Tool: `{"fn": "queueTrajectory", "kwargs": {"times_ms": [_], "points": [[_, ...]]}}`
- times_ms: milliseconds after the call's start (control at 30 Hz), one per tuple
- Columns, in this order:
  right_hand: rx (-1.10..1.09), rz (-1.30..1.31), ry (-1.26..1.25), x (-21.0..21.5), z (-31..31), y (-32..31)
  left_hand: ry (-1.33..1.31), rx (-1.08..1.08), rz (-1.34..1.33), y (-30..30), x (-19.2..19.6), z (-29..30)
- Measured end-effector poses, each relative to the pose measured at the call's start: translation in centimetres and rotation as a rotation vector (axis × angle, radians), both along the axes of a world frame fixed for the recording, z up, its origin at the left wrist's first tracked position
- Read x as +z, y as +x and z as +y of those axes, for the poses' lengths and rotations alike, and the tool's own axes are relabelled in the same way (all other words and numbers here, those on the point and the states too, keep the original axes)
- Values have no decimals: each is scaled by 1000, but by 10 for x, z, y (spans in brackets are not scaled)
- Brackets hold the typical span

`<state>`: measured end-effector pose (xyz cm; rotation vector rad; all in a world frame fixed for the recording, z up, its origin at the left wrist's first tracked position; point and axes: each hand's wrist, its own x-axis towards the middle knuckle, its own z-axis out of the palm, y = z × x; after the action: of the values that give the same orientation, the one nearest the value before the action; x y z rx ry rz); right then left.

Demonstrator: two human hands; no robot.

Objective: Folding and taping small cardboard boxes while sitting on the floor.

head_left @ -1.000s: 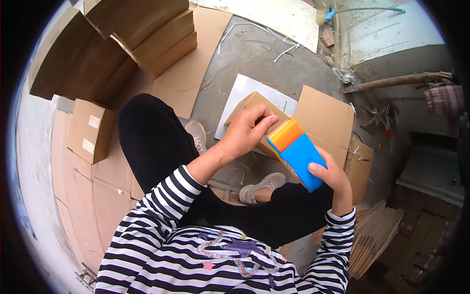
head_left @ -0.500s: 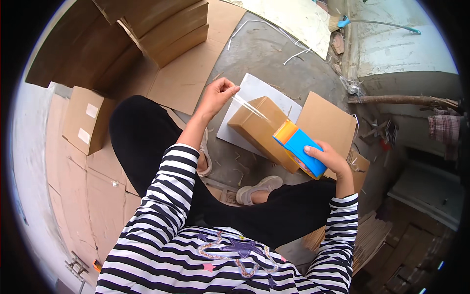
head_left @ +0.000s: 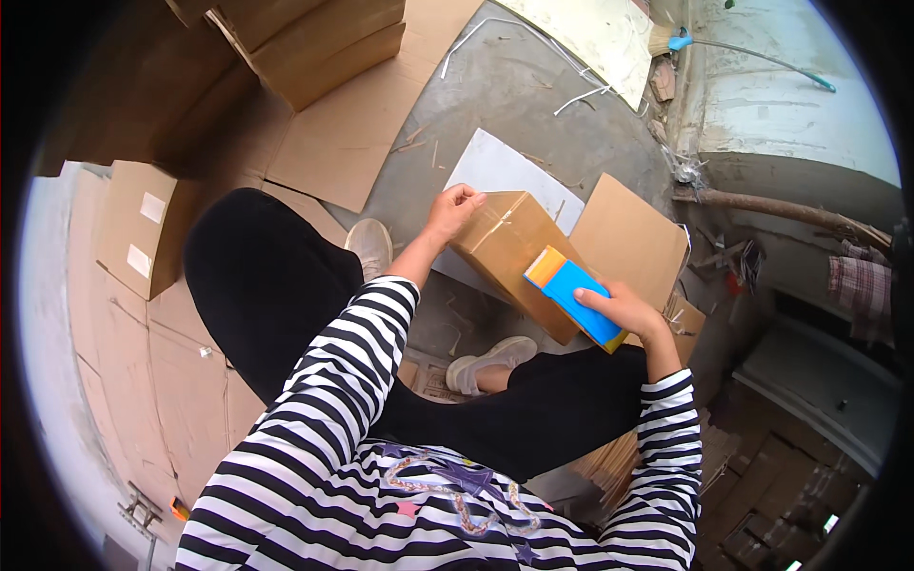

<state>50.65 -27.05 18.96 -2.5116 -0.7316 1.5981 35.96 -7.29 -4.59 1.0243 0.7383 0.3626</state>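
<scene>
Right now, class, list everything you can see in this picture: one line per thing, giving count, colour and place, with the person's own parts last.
box: 1, brown, taped, centre, under both hands
blue pack: 1, blue with orange end, on the box's right end
white sheet: 1, white, on the floor under the box
flat cardboard: several sheets, brown, floor at top and left
labelled box: 1, brown with white labels, left
stacked boxes: a few, brown, top
loose panel: 1, brown, right of the box
stick: 1, brown, right
checked cloth: 1, red and white, far right
shoes: 2, pale, below and left of the box
left hand: 1, on the box's left end
right hand: 1, on the blue pack
</scene>
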Motion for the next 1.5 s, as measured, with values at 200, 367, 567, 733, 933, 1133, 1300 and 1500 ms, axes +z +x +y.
{"fn": "queueTrajectory", "kwargs": {"times_ms": [200,367,567,733,933,1133,1300,1500], "points": [[40,-13,-87,-3,12,6,129,32,-36,6,-6,-17],[35,-16,-125,-4,15,9,303,18,79,1,0,-19],[20,1,-158,3,22,8,433,-101,226,3,15,-13],[-11,19,-160,4,28,2,617,-107,714,-13,5,-6],[-65,37,-154,1,20,6,653,-249,299,5,103,-27],[-48,55,-158,3,27,6,566,-314,497,16,80,-34],[-16,40,-120,-12,13,15,374,-601,556,19,80,-11],[-31,124,-152,-2,29,13,992,-323,544,11,108,-39]]}}
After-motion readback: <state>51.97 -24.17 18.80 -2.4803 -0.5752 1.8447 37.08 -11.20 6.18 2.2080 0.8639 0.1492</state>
